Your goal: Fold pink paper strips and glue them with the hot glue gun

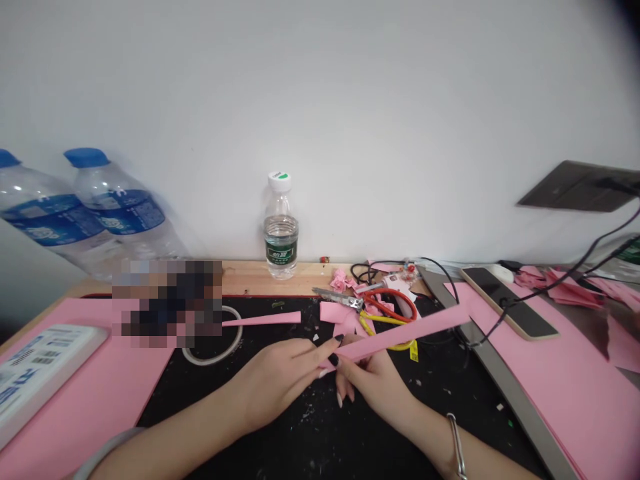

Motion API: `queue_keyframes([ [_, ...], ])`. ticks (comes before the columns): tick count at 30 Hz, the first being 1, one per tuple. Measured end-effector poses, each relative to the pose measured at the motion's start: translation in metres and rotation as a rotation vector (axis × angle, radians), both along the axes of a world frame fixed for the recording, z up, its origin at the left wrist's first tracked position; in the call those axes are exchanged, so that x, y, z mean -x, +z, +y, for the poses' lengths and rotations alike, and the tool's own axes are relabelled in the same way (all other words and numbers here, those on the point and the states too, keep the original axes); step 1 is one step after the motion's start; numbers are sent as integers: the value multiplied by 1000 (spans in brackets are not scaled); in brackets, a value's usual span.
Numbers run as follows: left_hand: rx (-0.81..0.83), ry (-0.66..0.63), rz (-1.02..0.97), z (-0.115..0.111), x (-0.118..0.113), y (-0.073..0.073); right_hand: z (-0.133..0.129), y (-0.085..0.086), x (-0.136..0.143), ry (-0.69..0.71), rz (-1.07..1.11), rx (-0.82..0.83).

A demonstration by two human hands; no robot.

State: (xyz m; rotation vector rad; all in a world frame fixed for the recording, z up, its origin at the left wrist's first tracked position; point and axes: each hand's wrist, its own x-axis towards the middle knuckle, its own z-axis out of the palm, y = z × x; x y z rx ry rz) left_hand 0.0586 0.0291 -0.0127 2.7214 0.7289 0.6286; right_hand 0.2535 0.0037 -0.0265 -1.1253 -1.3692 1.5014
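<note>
A: What is the left hand (280,373) doing?

B: It's grasping the near end of a pink strip (400,337), its index finger reaching along the paper and its thumb sitting lower down.

A: And the right hand (385,383)?

B: It's gripping that same end, its thumb lying on the strip beside the left fingertips. Its other fingers are curling underneath, partly hidden, so I can't tell how many are touching the paper.

A: Which way is the strip running?

B: Its long axis is slanting from both sets of fingertips forward and to the right, passing on the far side of the right hand. The far end is sticking out free, beyond that hand.

A: So which hand is lying nearer its length?

B: The right, clearly. The left is only meeting the near end, and most of the strip is stretching away from it.

A: Is the far end resting on something?

B: I can't tell. In this view it's overlapping pink sheets (540,380) to the right of the right hand, and the middle is crossing in front of the scissors (345,300).

A: Anything ahead of the left hand?

B: Another strip (273,319) is lying just beyond it, and a white ring (207,363) is lying to its left.
</note>
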Motion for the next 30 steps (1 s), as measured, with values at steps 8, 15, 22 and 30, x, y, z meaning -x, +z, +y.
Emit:
queue_keyframes([
  [8, -288, 71, 255, -2, -4, -4, -1, 3, 1, 10, -92, -36],
  [15, -273, 58, 288, -9, -4, 1, 0, 8, 1, 53, -174, -132],
  [22, 405, 121, -4, -13, 22, 28, 4, 22, -11, -170, -58, -93],
  [30, 671, 106, 23, -4, 63, 29, 11, 28, -41, -350, -226, -363],
])
